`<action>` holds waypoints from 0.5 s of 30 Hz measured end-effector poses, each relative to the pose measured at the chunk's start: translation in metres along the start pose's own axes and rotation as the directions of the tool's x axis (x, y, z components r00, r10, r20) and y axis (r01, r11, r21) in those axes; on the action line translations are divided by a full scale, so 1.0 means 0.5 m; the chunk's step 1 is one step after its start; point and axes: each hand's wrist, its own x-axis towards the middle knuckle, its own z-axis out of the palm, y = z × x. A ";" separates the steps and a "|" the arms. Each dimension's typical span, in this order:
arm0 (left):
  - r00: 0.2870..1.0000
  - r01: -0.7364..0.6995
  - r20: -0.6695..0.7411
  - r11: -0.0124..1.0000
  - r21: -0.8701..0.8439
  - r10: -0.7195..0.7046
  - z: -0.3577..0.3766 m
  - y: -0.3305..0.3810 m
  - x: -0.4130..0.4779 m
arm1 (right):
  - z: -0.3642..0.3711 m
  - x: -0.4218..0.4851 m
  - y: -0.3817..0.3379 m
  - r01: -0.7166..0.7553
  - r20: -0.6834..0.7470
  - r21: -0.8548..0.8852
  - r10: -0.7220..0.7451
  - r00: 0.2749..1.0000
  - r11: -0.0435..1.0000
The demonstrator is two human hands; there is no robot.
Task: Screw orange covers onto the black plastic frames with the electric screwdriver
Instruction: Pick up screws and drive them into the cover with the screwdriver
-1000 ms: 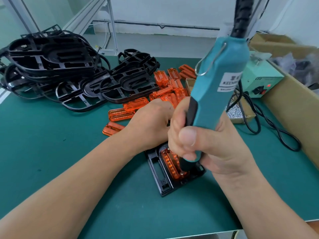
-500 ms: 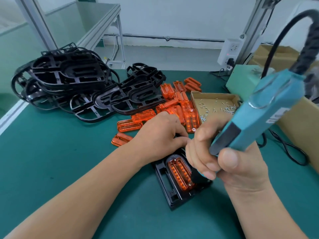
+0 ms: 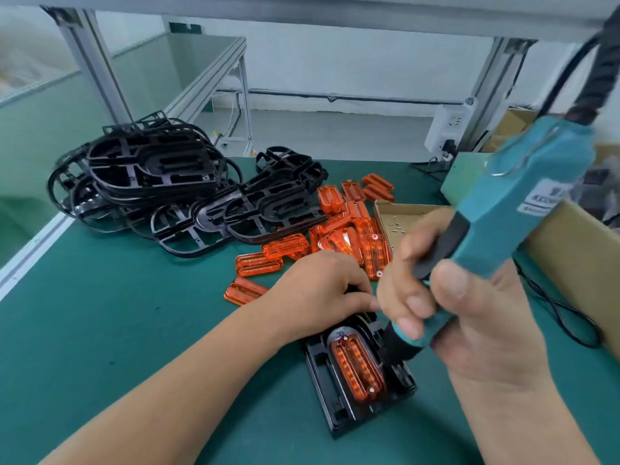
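Gleaming ribbed oblong orange cover sits in black frame.

A ribbed translucent orange cover, a screw at each end, sits in a black rectangular plastic frame lying flat by the near edge of the counter. The teal electric screwdriver leans, tip down beside the cover. More loose orange covers and stacked black frames lie toward the far-left corner.

The green bench carries black frames, orange covers, a screw box.
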 end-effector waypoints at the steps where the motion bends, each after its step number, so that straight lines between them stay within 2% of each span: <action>1: 1.000 -0.001 0.015 1.000 0.004 0.001 -0.001 -0.002 0.001 | -0.007 0.007 -0.007 0.001 -0.010 0.022 -0.001 1.000 1.000; 3: 0.999 0.009 0.038 0.999 0.031 -0.010 -0.003 -0.001 0.001 | -0.033 0.008 -0.012 -0.007 -0.048 0.059 0.010 0.999 0.998; 6: 0.999 0.005 0.033 0.997 0.078 -0.007 -0.010 0.003 -0.001 | -0.083 0.002 -0.011 -0.001 -0.219 0.096 0.022 0.975 0.995; 9: 0.999 -0.017 0.040 0.996 0.093 0.014 -0.020 0.002 -0.003 | -0.140 -0.012 0.008 0.029 -0.431 0.043 -0.007 0.902 0.999; 11: 0.999 -0.019 0.047 0.996 0.082 0.015 -0.030 -0.003 -0.003 | -0.163 -0.019 0.018 0.018 -0.522 0.033 0.002 0.853 0.999; 15: 0.998 0.002 0.065 0.999 0.045 -0.004 -0.056 -0.017 -0.003 | -0.186 -0.022 0.024 0.031 -0.533 0.068 0.010 0.846 0.997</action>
